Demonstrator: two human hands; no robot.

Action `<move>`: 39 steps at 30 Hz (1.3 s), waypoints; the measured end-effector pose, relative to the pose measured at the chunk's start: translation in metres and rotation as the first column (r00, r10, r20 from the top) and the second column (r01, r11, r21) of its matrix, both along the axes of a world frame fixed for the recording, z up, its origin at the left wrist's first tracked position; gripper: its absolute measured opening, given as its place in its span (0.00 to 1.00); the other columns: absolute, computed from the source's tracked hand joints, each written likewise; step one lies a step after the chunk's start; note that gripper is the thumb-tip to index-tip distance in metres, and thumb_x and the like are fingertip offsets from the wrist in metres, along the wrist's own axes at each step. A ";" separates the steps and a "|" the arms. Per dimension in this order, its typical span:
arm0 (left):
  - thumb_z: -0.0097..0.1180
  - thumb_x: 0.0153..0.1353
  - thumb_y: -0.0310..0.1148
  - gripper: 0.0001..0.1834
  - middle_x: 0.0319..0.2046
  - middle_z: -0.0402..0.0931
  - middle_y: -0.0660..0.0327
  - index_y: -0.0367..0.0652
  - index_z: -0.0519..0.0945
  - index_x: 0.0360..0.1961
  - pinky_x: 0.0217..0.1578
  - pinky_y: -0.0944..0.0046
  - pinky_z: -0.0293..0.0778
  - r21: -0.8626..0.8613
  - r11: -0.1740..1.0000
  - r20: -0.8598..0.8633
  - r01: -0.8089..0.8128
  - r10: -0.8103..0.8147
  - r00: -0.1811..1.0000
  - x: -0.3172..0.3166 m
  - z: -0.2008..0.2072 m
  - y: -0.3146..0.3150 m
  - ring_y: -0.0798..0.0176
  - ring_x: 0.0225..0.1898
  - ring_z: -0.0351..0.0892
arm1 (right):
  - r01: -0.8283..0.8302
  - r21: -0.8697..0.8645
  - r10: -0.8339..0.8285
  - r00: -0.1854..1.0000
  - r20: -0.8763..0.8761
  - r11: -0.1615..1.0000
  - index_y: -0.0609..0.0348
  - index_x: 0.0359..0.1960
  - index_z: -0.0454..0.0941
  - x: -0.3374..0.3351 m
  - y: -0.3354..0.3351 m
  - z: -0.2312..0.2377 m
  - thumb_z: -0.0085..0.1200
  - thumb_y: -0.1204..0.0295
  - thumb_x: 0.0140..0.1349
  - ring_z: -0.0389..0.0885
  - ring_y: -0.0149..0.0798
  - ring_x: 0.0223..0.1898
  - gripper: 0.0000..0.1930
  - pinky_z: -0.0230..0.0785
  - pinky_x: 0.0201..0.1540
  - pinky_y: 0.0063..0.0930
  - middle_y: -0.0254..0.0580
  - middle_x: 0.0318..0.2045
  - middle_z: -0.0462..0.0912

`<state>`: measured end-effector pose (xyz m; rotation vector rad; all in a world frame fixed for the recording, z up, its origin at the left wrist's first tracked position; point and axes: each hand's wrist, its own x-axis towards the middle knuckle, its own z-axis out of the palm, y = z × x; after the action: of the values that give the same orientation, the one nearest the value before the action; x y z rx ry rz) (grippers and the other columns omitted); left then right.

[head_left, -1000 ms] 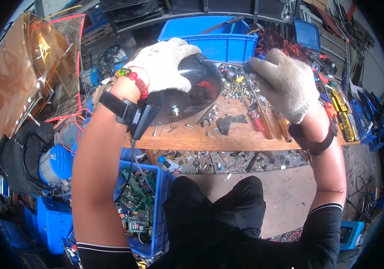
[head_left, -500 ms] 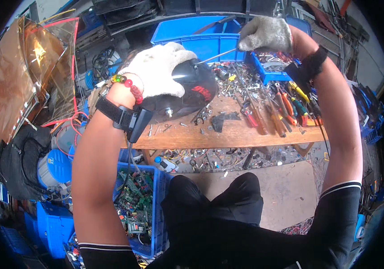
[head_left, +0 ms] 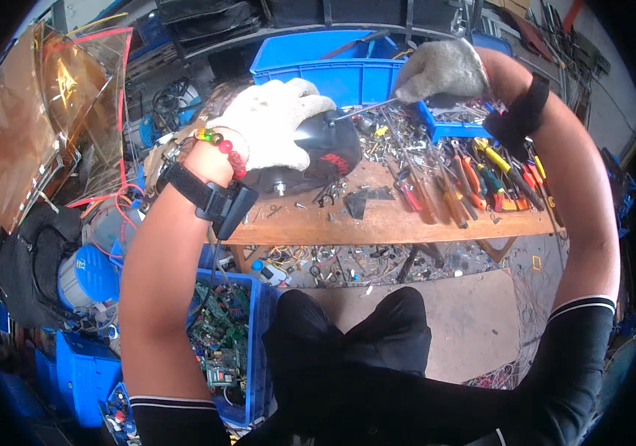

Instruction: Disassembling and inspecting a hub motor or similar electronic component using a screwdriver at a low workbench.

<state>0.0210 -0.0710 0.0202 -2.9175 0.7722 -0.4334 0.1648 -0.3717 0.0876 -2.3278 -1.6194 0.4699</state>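
Note:
My left hand [head_left: 277, 123], in a pale knit glove, lies with fingers spread on a black rounded housing [head_left: 318, 160] with red lettering. The palm and wrist cover much of its left side. A metal stud [head_left: 280, 187] sticks out of the housing near its front edge. My right hand [head_left: 443, 73], also gloved, is closed round a screwdriver [head_left: 366, 109]. Its handle is hidden in the glove. The thin shaft slants down leftward, its tip meeting the housing's upper right edge beside my left fingertips.
On the wooden bench [head_left: 295, 229], pliers and screwdrivers [head_left: 474, 178] lie at right, among loose screws and metal bits. Blue bins [head_left: 325, 80] stand behind. A blue crate of circuit boards [head_left: 258, 334] is by my left leg. Amber sheets [head_left: 20, 111] lean at far left.
My right hand has come slightly lower, and the screwdriver shaft lies a little flatter. The right forearm has swung outward. My left hand stays spread on the housing.

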 end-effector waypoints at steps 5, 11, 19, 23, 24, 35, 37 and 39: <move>0.68 0.43 0.45 0.45 0.62 0.75 0.52 0.51 0.76 0.68 0.65 0.48 0.74 0.051 0.997 -0.026 -0.055 0.056 0.998 0.004 -0.003 -0.004 0.44 0.62 0.76 | 0.230 -0.085 -0.168 0.875 0.455 0.969 0.61 0.45 0.91 -0.048 0.043 0.031 0.66 0.56 0.63 0.86 0.36 0.31 0.20 0.78 0.37 0.33 0.42 0.29 0.90; 0.68 0.42 0.44 0.43 0.60 0.76 0.53 0.51 0.78 0.65 0.62 0.47 0.76 0.015 1.000 -0.001 0.012 -0.012 1.000 0.002 0.001 -0.007 0.44 0.60 0.77 | 0.330 -0.472 -0.084 0.879 0.469 0.817 0.58 0.59 0.85 -0.070 0.083 0.085 0.66 0.47 0.65 0.87 0.51 0.55 0.31 0.77 0.58 0.45 0.50 0.54 0.89; 0.68 0.40 0.39 0.39 0.56 0.79 0.55 0.51 0.81 0.62 0.59 0.47 0.77 -0.019 1.000 -0.050 -0.004 0.003 0.999 -0.015 -0.019 0.007 0.44 0.57 0.80 | 0.231 -0.622 0.166 0.842 0.513 0.748 0.66 0.55 0.86 -0.075 0.145 0.063 0.67 0.45 0.62 0.88 0.54 0.50 0.34 0.79 0.54 0.47 0.53 0.50 0.90; 0.69 0.39 0.43 0.43 0.59 0.76 0.54 0.51 0.79 0.64 0.63 0.48 0.75 -0.017 0.998 0.039 0.066 -0.065 0.997 -0.005 0.002 0.004 0.45 0.61 0.77 | 0.459 -0.384 -0.149 0.774 0.615 0.801 0.63 0.50 0.88 -0.088 0.076 0.078 0.66 0.46 0.63 0.89 0.52 0.46 0.30 0.80 0.49 0.46 0.52 0.43 0.91; 0.69 0.39 0.43 0.43 0.59 0.76 0.54 0.51 0.79 0.64 0.63 0.48 0.75 -0.016 0.999 0.006 0.041 -0.041 0.999 -0.004 -0.006 0.013 0.45 0.61 0.77 | 0.472 -0.351 -0.207 0.787 0.582 0.808 0.62 0.49 0.89 -0.082 0.072 0.065 0.65 0.46 0.63 0.89 0.52 0.44 0.28 0.80 0.47 0.45 0.52 0.41 0.91; 0.73 0.42 0.48 0.53 0.69 0.70 0.48 0.49 0.70 0.73 0.71 0.51 0.68 0.076 0.981 -0.096 -0.179 0.186 0.978 0.027 0.016 0.003 0.44 0.71 0.70 | 0.694 0.444 -0.609 0.716 -0.343 0.566 0.61 0.47 0.87 -0.076 -0.087 -0.181 0.65 0.49 0.67 0.79 0.29 0.37 0.25 0.74 0.42 0.30 0.37 0.32 0.84; 0.75 0.41 0.48 0.58 0.69 0.71 0.44 0.47 0.67 0.76 0.72 0.51 0.67 0.181 0.943 -0.113 -0.279 0.302 0.947 0.038 0.022 -0.017 0.43 0.71 0.70 | 0.851 0.432 -0.546 0.524 -0.653 0.299 0.61 0.44 0.88 -0.105 -0.093 -0.236 0.65 0.50 0.67 0.78 0.26 0.32 0.23 0.72 0.37 0.25 0.30 0.28 0.82; 0.75 0.41 0.51 0.58 0.67 0.73 0.42 0.48 0.67 0.76 0.70 0.51 0.69 0.201 0.946 -0.138 -0.255 0.285 0.949 0.050 0.028 -0.021 0.42 0.70 0.72 | 0.937 0.284 -0.404 0.345 -0.847 0.205 0.56 0.37 0.86 -0.131 -0.096 -0.286 0.66 0.49 0.68 0.71 0.24 0.24 0.21 0.62 0.27 0.24 0.27 0.23 0.77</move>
<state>0.0711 -0.0918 0.0478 -2.8519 0.3900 -0.0903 0.0341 -0.4680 -0.1981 -1.6246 -0.0874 0.1712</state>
